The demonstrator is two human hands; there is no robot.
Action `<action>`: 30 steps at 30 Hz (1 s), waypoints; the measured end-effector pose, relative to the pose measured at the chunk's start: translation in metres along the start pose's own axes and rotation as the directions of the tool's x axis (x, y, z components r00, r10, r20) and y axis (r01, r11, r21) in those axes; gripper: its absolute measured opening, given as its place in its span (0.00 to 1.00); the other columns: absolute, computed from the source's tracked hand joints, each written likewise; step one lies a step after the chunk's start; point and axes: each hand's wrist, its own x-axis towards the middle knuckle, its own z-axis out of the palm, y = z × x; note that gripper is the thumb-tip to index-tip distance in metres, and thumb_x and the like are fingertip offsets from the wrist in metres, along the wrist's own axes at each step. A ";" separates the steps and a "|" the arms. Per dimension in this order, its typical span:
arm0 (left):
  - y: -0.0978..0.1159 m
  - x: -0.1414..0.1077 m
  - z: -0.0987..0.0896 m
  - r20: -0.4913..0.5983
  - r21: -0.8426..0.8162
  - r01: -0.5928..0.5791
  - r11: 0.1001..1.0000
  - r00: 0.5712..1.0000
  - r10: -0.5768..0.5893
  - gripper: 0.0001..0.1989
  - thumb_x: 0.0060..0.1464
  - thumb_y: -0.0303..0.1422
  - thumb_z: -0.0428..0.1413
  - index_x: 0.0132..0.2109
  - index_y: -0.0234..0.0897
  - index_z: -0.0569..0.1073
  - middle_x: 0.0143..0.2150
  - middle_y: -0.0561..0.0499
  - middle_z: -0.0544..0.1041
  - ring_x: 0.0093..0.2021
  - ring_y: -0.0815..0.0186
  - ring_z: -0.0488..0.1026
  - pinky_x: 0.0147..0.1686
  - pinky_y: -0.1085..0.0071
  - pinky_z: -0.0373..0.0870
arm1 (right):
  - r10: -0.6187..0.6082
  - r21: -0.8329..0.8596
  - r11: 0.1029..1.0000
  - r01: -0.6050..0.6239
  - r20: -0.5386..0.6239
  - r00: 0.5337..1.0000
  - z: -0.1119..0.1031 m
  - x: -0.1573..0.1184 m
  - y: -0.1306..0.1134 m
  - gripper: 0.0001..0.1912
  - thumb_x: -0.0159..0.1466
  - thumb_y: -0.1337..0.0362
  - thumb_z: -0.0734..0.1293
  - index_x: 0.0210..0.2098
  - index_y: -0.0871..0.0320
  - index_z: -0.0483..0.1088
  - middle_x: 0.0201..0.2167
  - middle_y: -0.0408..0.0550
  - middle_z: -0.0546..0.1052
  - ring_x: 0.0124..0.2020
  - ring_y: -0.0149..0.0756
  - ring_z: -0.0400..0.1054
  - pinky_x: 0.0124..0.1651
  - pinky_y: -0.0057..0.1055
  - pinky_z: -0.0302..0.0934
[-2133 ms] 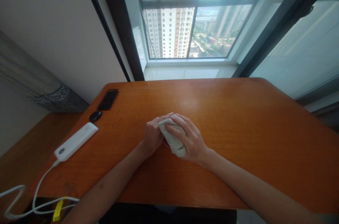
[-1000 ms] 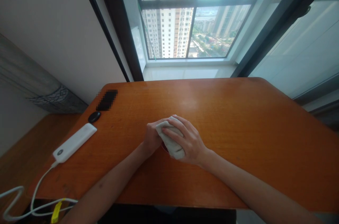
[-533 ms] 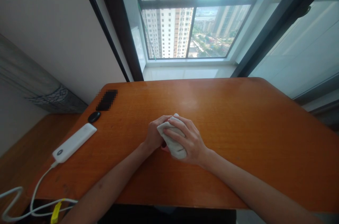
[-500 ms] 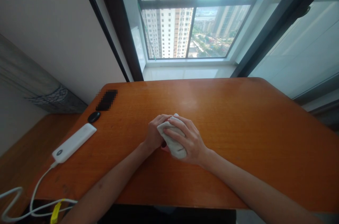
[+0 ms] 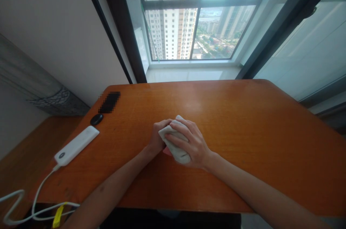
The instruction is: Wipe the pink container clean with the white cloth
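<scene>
A folded white cloth (image 5: 177, 146) lies under the spread fingers of my right hand (image 5: 196, 144), which presses it against something held in the other hand. My left hand (image 5: 158, 137) is closed beside the cloth, wrapped round a pink object (image 5: 167, 151). Only a small pink edge shows below the cloth; the rest is covered, so its kind cannot be made out. Both hands meet above the middle of the brown wooden table (image 5: 229, 120).
Along the table's left side lie a white power strip-like block (image 5: 77, 146) with a white cable (image 5: 35, 200), a round black object (image 5: 96, 119) and a pixelated dark rectangle (image 5: 109, 102). A yellow tag (image 5: 58, 216) hangs on the cable. Beyond the table is a window (image 5: 198, 30).
The cloth and my right fingers have shifted slightly left over the pink object. My left hand has turned a little, with its fingers more hidden behind the cloth.
</scene>
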 end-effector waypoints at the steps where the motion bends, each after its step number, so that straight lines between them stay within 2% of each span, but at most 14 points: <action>1: -0.004 -0.001 0.002 0.023 -0.053 0.038 0.998 0.999 -0.037 0.09 0.69 0.34 0.57 0.38 0.41 0.79 0.36 0.50 0.84 0.35 0.60 0.78 0.35 0.63 0.81 | -0.013 0.001 1.000 0.013 0.014 1.000 0.000 0.000 0.001 0.31 0.67 0.57 0.75 0.68 0.51 0.73 0.68 0.58 0.77 0.74 0.65 0.66 0.72 0.67 0.66; 3: -0.012 -0.002 0.005 0.055 -0.111 0.065 0.992 0.997 -0.059 0.10 0.67 0.36 0.59 0.35 0.41 0.77 0.33 0.51 0.82 0.32 0.60 0.76 0.31 0.62 0.82 | -0.027 0.006 1.000 0.027 0.036 0.999 0.000 -0.002 0.001 0.32 0.65 0.58 0.76 0.68 0.52 0.73 0.68 0.58 0.77 0.75 0.66 0.64 0.73 0.68 0.64; 5: -0.015 -0.001 0.007 0.063 -0.129 0.058 0.990 0.997 -0.050 0.11 0.66 0.37 0.59 0.34 0.41 0.77 0.32 0.51 0.81 0.32 0.59 0.77 0.32 0.61 0.84 | -0.023 0.011 1.000 0.023 0.035 0.999 0.001 -0.003 0.002 0.33 0.64 0.60 0.76 0.68 0.53 0.74 0.68 0.58 0.77 0.75 0.66 0.63 0.73 0.69 0.64; 8: -0.010 0.001 0.007 0.059 -0.150 0.045 0.988 0.998 -0.036 0.10 0.68 0.40 0.58 0.40 0.41 0.78 0.41 0.48 0.85 0.41 0.56 0.82 0.46 0.58 0.87 | -0.007 0.025 1.000 0.007 0.017 1.000 0.003 -0.004 0.002 0.33 0.64 0.61 0.77 0.67 0.53 0.74 0.68 0.59 0.77 0.75 0.66 0.64 0.72 0.68 0.65; 10: -0.003 0.003 0.006 0.060 -0.162 0.028 0.986 0.998 -0.018 0.09 0.69 0.41 0.57 0.45 0.42 0.78 0.48 0.47 0.85 0.49 0.55 0.83 0.57 0.56 0.85 | 0.013 0.048 0.999 -0.013 0.001 1.000 0.003 -0.005 0.003 0.33 0.64 0.62 0.78 0.68 0.52 0.74 0.68 0.59 0.77 0.74 0.65 0.65 0.72 0.68 0.66; 12: 0.002 0.003 0.005 0.060 -0.163 0.003 0.987 0.998 0.007 0.10 0.70 0.42 0.56 0.47 0.44 0.78 0.50 0.46 0.85 0.52 0.54 0.83 0.60 0.55 0.83 | 0.017 0.076 0.997 -0.017 -0.004 1.000 0.003 -0.005 0.004 0.33 0.64 0.61 0.78 0.68 0.52 0.74 0.68 0.58 0.77 0.74 0.64 0.66 0.72 0.67 0.66; 17: 0.005 -0.001 0.001 0.038 -0.118 -0.008 0.993 0.999 0.013 0.13 0.71 0.43 0.55 0.40 0.42 0.76 0.42 0.46 0.84 0.42 0.55 0.82 0.49 0.57 0.83 | 0.017 0.104 0.994 -0.017 0.002 1.000 0.002 -0.006 0.003 0.32 0.64 0.60 0.79 0.67 0.50 0.75 0.68 0.57 0.77 0.73 0.64 0.67 0.73 0.68 0.66; 22: 0.001 0.000 0.002 0.108 -0.114 0.053 0.992 0.993 -0.040 0.17 0.69 0.46 0.55 0.34 0.42 0.73 0.37 0.47 0.82 0.37 0.57 0.77 0.41 0.60 0.81 | 0.052 0.132 0.990 -0.050 -0.006 0.999 -0.001 -0.004 0.003 0.33 0.63 0.57 0.80 0.67 0.50 0.76 0.67 0.58 0.77 0.71 0.63 0.70 0.69 0.65 0.71; 26: -0.008 -0.002 0.007 0.111 -0.118 0.087 0.989 0.991 -0.074 0.18 0.68 0.45 0.56 0.31 0.42 0.70 0.31 0.48 0.78 0.32 0.58 0.73 0.32 0.60 0.79 | -0.003 0.140 0.990 0.003 0.000 1.000 -0.002 -0.005 0.003 0.35 0.62 0.58 0.80 0.68 0.51 0.75 0.68 0.58 0.77 0.72 0.64 0.68 0.72 0.66 0.68; 30: -0.015 -0.004 0.011 0.119 -0.143 0.083 0.986 0.991 -0.066 0.13 0.66 0.41 0.57 0.33 0.41 0.72 0.33 0.47 0.79 0.35 0.58 0.76 0.36 0.61 0.84 | -0.012 0.143 0.990 0.012 -0.003 1.000 0.001 -0.006 0.002 0.36 0.61 0.58 0.80 0.68 0.52 0.75 0.68 0.58 0.77 0.72 0.63 0.68 0.73 0.67 0.66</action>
